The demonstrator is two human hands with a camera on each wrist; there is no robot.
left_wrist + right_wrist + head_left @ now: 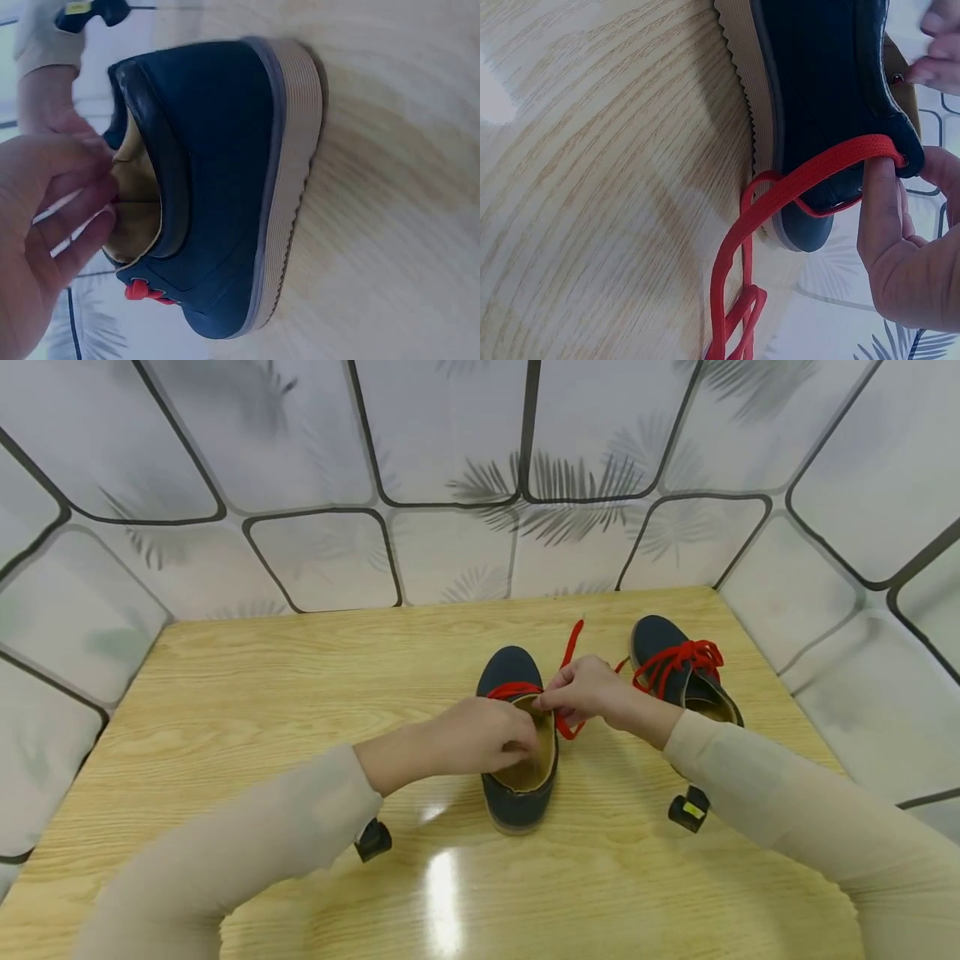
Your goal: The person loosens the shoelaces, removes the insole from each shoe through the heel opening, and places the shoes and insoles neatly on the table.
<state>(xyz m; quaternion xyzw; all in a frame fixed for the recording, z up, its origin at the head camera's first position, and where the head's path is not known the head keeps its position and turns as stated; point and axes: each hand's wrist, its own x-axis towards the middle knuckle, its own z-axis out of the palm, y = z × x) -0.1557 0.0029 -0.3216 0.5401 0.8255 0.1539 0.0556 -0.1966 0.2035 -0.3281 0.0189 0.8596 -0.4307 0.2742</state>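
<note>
A navy shoe (520,810) with a tan lining stands on the table, toe pointing away. My right hand (588,692) pinches the eyelet edge of its right side, thumb inside and forefinger outside, as the right wrist view shows. From that eyelet a long red shoelace (802,184) runs out over the forefinger and down to the table. My left hand (487,735) is over the shoe's opening, its fingers loosely bent. In the left wrist view its fingertips (101,221) are at the tan lining, and no lace shows between them.
A second navy shoe (660,639), its red laces tied in a bow, stands to the right, partly behind my right forearm. The wooden table (300,677) ends at a patterned cloth backdrop (450,552). Small black wrist cameras hang under both sleeves.
</note>
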